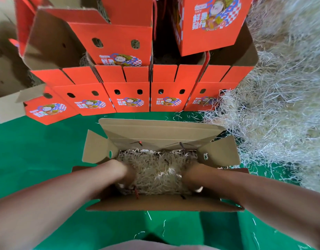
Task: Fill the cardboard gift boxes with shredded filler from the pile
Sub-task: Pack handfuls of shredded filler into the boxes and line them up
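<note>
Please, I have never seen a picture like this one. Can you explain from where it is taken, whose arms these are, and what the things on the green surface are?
There is no machine here. A person works with bare hands, and the single picture comes from a camera worn on the head, looking forward and down. That is why two arms reach in from the bottom edge.

The left hand and the right hand are both down inside an open brown cardboard box, in the pale shredded filler lying in it. Their fingers are buried, so I cannot tell whether they grip or press.

The box stands on a green surface. Behind it are red printed gift boxes, some stacked. The big pile of filler lies on the right.
</note>
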`<move>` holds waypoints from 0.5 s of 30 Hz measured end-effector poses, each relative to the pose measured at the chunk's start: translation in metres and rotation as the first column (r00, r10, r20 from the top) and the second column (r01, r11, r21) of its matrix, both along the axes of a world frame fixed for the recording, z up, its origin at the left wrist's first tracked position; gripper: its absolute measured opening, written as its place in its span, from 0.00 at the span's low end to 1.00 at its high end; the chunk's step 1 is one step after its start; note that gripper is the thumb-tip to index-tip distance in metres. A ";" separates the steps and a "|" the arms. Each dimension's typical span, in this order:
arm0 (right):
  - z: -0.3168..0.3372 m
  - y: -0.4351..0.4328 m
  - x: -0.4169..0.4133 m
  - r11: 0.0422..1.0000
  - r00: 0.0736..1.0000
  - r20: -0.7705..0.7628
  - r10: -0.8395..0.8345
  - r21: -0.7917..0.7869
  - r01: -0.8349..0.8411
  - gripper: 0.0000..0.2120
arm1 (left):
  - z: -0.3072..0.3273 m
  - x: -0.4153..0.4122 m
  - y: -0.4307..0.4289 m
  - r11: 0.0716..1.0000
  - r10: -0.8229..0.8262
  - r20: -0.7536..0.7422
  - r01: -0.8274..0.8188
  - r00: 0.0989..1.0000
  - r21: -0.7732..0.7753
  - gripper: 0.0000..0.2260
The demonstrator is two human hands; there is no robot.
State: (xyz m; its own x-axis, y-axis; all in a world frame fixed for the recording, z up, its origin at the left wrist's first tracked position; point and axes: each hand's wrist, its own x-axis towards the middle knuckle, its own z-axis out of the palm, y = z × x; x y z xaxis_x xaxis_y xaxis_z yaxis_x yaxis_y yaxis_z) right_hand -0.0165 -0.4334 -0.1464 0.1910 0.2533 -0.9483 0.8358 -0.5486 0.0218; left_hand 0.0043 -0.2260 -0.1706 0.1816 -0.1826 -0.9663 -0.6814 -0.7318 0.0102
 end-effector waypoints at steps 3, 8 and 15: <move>-0.002 -0.006 -0.001 0.997 0.998 0.004 0.061 -0.039 -0.061 0.17 | -0.004 -0.004 0.009 0.987 -0.153 0.041 0.151 0.987 0.061 0.19; 0.007 0.015 0.008 0.950 0.963 0.152 -0.223 0.258 0.179 0.13 | 0.018 0.000 -0.004 0.905 0.100 0.401 0.084 0.910 -0.416 0.13; 0.007 -0.006 0.014 0.937 0.931 0.138 -0.337 0.141 0.319 0.16 | 0.021 0.008 0.012 0.935 0.276 0.177 -0.221 0.945 -0.279 0.24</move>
State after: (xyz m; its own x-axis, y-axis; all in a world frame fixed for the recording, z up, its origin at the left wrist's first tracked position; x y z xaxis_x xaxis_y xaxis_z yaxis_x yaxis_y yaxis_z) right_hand -0.0021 -0.4392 -0.1390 0.4264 0.2559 -0.8676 0.5997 -0.7980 0.0594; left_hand 0.0128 -0.2143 -0.1496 0.4459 -0.3378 -0.8289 -0.4848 -0.8696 0.0936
